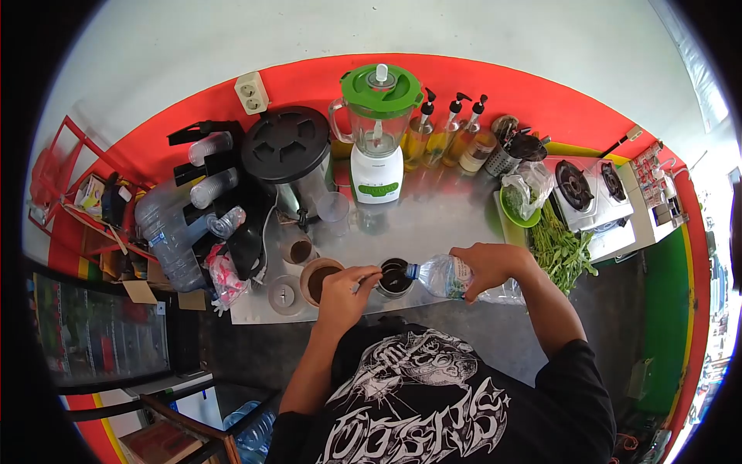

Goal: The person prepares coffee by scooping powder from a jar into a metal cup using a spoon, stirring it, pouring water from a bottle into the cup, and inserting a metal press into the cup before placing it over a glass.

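Head view: pouring seems underway, the right hand closing its grip round a tilted bottle, neck at the cup on the tabletop; the left hand pinches something thin. Steadiness seems needed.

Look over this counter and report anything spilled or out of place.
No spill shows on the metal table. It looks untidy, though: a pink-and-white plastic bag slumps at its left end, and leafy greens sprawl loose on the right.
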`<control>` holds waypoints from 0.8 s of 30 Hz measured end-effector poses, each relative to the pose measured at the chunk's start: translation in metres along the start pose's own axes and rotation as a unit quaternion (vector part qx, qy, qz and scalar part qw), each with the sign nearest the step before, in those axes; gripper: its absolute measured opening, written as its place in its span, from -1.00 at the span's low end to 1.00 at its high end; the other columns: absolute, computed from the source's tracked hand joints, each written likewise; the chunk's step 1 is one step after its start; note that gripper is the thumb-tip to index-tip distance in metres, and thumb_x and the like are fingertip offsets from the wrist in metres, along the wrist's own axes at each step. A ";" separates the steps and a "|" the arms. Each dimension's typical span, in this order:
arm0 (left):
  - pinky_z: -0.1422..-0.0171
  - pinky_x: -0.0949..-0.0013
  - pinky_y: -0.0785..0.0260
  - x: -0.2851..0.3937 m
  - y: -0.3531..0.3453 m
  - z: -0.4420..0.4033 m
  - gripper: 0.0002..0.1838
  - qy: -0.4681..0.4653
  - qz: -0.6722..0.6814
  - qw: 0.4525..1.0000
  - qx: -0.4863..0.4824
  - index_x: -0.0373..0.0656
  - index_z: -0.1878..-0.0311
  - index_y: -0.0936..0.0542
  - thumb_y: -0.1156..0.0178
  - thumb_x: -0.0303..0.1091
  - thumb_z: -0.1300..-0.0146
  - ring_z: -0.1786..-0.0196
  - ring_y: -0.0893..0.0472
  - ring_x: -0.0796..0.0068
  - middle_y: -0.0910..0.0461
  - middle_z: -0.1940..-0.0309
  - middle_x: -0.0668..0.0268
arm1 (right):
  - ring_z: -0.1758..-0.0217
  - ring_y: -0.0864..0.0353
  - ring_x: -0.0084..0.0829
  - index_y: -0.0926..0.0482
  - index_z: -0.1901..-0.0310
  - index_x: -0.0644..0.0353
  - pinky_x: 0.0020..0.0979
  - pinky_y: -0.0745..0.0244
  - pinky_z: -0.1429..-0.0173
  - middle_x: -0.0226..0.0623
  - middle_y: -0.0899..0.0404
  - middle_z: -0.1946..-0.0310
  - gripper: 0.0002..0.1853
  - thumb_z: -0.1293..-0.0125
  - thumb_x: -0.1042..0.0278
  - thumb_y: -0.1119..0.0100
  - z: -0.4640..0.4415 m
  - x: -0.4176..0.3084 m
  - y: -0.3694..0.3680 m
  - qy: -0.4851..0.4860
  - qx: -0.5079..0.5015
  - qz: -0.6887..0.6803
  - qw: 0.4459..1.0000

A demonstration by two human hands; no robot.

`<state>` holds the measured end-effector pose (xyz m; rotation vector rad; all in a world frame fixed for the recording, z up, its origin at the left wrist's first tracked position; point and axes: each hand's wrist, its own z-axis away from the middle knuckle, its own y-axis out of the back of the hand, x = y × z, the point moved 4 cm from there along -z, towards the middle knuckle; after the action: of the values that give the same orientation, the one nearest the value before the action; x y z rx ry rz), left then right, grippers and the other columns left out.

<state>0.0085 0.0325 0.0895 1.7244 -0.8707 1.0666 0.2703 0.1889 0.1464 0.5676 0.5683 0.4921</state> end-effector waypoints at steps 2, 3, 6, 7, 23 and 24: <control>0.05 0.38 -0.60 0.010 -0.001 0.001 -0.87 -0.033 -0.020 0.998 -0.040 -0.30 0.04 -0.86 -0.48 -0.50 -0.40 0.22 -0.85 0.35 -0.89 0.21 0.13 | -0.18 -0.78 0.19 -0.46 -0.42 0.31 -0.01 -0.66 -0.24 0.17 -0.80 -0.07 0.03 0.05 -0.02 -0.74 0.000 -0.002 0.000 0.002 -0.005 0.000 1.000; 0.05 0.38 -0.60 0.009 -0.001 0.001 -0.87 -0.032 -0.022 0.999 -0.038 -0.30 0.04 -0.86 -0.48 -0.50 -0.40 0.22 -0.85 0.35 -0.89 0.21 0.13 | -0.17 -0.78 0.19 -0.46 -0.41 0.31 -0.01 -0.66 -0.24 0.17 -0.80 -0.06 0.02 0.05 -0.02 -0.74 0.001 -0.003 0.001 0.002 -0.003 0.002 1.000; 0.04 0.36 -0.60 0.007 0.000 -0.002 -0.88 -0.027 -0.023 0.999 -0.003 -0.28 0.06 -0.87 -0.49 -0.51 -0.40 0.20 -0.85 0.33 -0.89 0.20 0.12 | -0.16 -0.78 0.19 -0.47 -0.41 0.31 -0.01 -0.66 -0.24 0.18 -0.80 -0.05 0.02 0.05 -0.02 -0.74 0.000 -0.005 0.002 0.000 -0.005 -0.003 1.000; 0.03 0.35 -0.60 0.008 -0.001 -0.001 -0.88 -0.036 -0.020 0.999 -0.013 -0.28 0.06 -0.87 -0.49 -0.51 -0.40 0.19 -0.85 0.33 -0.89 0.20 0.13 | -0.16 -0.79 0.19 -0.47 -0.40 0.31 -0.01 -0.66 -0.24 0.18 -0.81 -0.05 0.02 0.05 -0.02 -0.74 0.000 -0.005 0.002 0.001 -0.012 -0.009 1.000; 0.04 0.33 -0.62 0.004 0.001 -0.001 -0.86 -0.053 -0.019 0.998 -0.029 -0.27 0.03 -0.85 -0.48 -0.47 -0.41 0.18 -0.85 0.29 -0.88 0.18 0.11 | -0.14 -0.80 0.17 -0.48 -0.40 0.29 0.00 -0.67 -0.23 0.15 -0.81 -0.04 0.01 0.05 -0.02 -0.73 0.000 -0.008 0.001 -0.003 0.002 0.001 1.000; 0.02 0.29 -0.65 0.004 0.001 -0.001 -0.85 -0.049 -0.032 0.998 -0.027 -0.27 0.01 -0.85 -0.47 -0.43 -0.44 0.16 -0.87 0.19 -0.88 0.14 0.08 | -0.15 -0.80 0.17 -0.48 -0.41 0.29 0.00 -0.67 -0.23 0.15 -0.81 -0.05 0.01 0.05 -0.02 -0.73 -0.001 -0.007 0.001 -0.003 0.000 0.000 1.000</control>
<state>0.0087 0.0328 0.0932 1.7592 -0.8910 0.9153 0.2646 0.1857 0.1491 0.5689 0.5635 0.4897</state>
